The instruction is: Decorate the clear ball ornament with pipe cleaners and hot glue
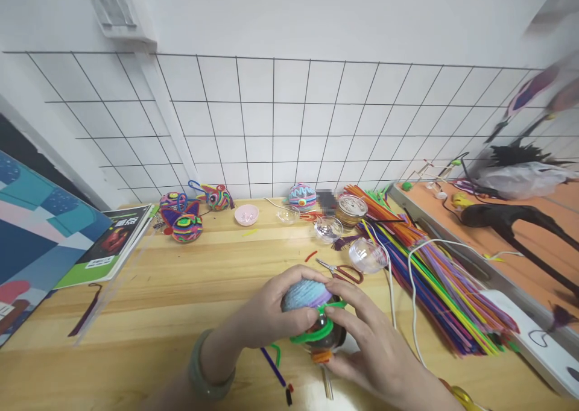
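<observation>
The pink bowl (246, 223) stands near the back of the counter (181, 302); some small pale pieces lie in it, but I cannot tell what they are. To its right come three clear plastic half-shells: the first (288, 216) is near the wall, the second (329, 229) is farther from it, and the third (368, 255) is just beside the white cable (391, 290).

Among the other things, a book (113, 242) lies at the left, and next are decorated balls (187, 227) of many colours. Near the front, the left hand (271, 314) and the right hand (368, 338) are both closed around a blue-topped ball (304, 294), with a green fuzzy strip around its dark part. The fingers hide some of it. A purple stick (274, 367) lies just below the left hand. Beyond the ball rest scissors (340, 271) with red handles. Farther right lies a large bundle of coloured sticks (434, 284); the white cable passes across it, then a power strip (525, 345) follows.
</observation>
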{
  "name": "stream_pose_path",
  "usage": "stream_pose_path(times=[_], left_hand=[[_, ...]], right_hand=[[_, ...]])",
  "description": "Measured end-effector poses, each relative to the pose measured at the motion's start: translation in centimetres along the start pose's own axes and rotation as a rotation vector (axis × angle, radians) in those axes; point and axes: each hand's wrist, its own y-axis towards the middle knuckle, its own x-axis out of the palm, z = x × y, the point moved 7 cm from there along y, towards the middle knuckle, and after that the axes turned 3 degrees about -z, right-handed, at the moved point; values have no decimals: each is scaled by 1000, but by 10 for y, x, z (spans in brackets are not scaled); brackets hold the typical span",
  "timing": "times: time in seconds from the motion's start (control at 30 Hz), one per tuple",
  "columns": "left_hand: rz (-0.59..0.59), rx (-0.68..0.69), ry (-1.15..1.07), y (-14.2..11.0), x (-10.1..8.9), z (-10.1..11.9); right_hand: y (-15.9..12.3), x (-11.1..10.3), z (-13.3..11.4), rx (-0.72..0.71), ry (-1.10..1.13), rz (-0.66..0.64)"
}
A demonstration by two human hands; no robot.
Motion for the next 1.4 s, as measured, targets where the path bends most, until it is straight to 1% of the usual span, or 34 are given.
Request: stream_pose_path(times=[0.07,0.13,0.3,0.37,0.47,0.57,0.63,0.73,0.8,0.87,1.03,1.1,1.2,1.4], left_hand=[[18,9,20,0,0,1],[36,-11,21,1,1,0],[125,-125,-6,5,-3,-9],[154,-156,-49,7,-5,-15],[193,-206,-151,10,-7,-23],[278,-257,-215,10,-13,-29],[366,-267,-262,9,-19,-30],[539,-245,-449,6,-33,-33],[652,-196,-567,5,-46,-35],[731,-162,-615,4,-62,-40],[886,-177,-787,-1,-95,-59],[935,-172,-843,-4,-102,-63],[985,-168,-904,-7,-107,-66],[991,-169,-962,-8,-106,-65]], right_hand=[[3,-2,-2,-2,-17,-4],[5,-3,-3,-4,-19,-3],[6,-3,-1,28,1,10],[5,-1,3,75,36,-31],[1,4,14,170,122,-146],[-5,8,29,279,192,-244],[-8,8,38,338,207,-242],[-10,2,47,373,198,-151],[-10,-1,48,378,177,-109],[-10,-2,48,385,150,-96],[-18,1,47,377,95,-106],[-24,6,49,382,76,-120],[-32,14,51,382,66,-152],[-39,20,50,367,56,-202]])
